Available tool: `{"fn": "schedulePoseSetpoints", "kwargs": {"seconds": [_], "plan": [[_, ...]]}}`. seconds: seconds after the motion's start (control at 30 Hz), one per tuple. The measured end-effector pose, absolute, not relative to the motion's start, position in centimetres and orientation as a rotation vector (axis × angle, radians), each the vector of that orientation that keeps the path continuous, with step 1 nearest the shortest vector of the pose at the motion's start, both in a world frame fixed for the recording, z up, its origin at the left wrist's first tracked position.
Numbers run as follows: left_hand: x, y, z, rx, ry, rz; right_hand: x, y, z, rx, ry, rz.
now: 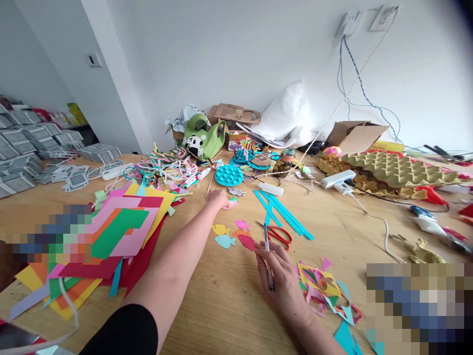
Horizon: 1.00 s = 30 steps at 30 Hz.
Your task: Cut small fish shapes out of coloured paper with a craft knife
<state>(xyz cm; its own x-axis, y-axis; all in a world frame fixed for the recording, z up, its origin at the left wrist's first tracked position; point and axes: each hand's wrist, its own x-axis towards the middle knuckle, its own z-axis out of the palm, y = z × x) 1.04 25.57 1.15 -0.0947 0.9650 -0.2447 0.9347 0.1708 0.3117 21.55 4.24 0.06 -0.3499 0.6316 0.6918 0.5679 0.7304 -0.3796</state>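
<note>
My left hand [219, 198] reaches far forward over the table, its fingertips at a small pink and green paper piece [232, 202]. Its fingers are mostly hidden, so I cannot tell whether they grip the piece. My right hand [277, 271] is closed around a pen [266, 241], held upright above the table. Between the hands lie several paper fish cutouts, among them a yellow fish [220, 230], a light blue fish [225, 241], a pink fish [242, 225] and a red fish [246, 241]. Red-handled scissors [281, 236] lie just beyond my right hand.
Coloured paper sheets [121, 227] are stacked on the left, paper scraps [321, 288] lie right. Blue strips [288, 217], a white glue-like tube [271, 189] and a blue scalloped disc [229, 175] lie ahead. Egg trays [399, 167] and a power strip [338, 179] stand back right.
</note>
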Motion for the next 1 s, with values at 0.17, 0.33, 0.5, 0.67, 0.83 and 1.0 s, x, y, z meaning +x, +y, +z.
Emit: {"fn": "schedulePoseSetpoints", "kwargs": {"seconds": [0.17, 0.33, 0.5, 0.67, 0.83, 1.0], "plan": [[0.9, 24.7, 1.2, 1.711, 1.988, 0.265, 21.6, 4.3, 0.0, -0.951, -2.082, 0.107], [-0.3, 22.8, 2.0, 1.682, 1.749, 0.432, 21.5, 4.6, -0.6, -1.035, -2.229, 0.132], [-3.0, 17.8, 3.1, 1.722, 1.429, 0.471, 21.2, 5.6, -2.5, -1.082, -2.308, 0.079], [-2.4, 10.4, 2.3, 1.777, 1.25, 0.377, 21.0, 6.3, -2.9, -1.094, -2.229, 0.026], [-0.3, 5.8, 1.2, 1.918, 1.349, 0.412, 21.1, 5.6, -1.7, -1.105, -2.031, 0.08], [-0.8, 5.7, 1.7, 2.144, 1.451, 0.561, 20.9, 4.2, -0.5, -0.945, -2.101, 0.192]]}}
